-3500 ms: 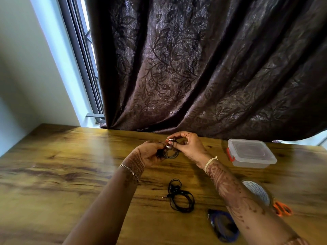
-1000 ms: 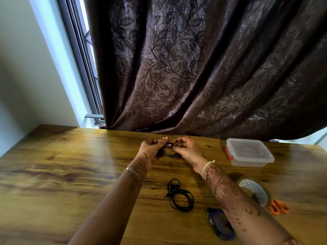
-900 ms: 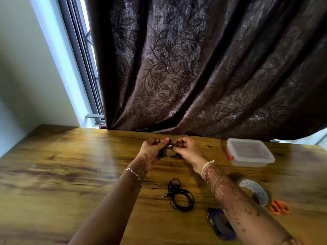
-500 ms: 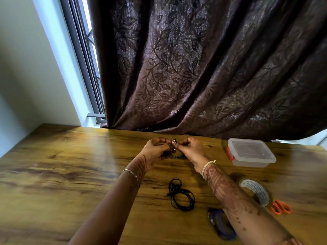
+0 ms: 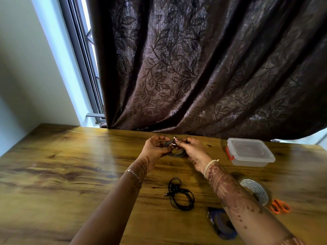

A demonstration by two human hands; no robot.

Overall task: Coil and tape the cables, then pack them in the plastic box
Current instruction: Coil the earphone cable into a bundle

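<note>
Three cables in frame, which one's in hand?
The grey coil, gripped between the left hand and the right hand. The black cable and the blue cable lie on the table.

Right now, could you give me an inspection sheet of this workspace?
Surface: wooden table, glossy grain.
Job's things: plastic box at right, lid on; tape roll and orange scissors nearer.
Clutter: nothing seen.
Grippers: left hand and right hand both grip a grey cable coil.
Cables: black cable lies loosely coiled, plug showing; blue cable partly hidden by the right forearm.
Surroundings: dark leaf-patterned curtain behind; window at left.
</note>
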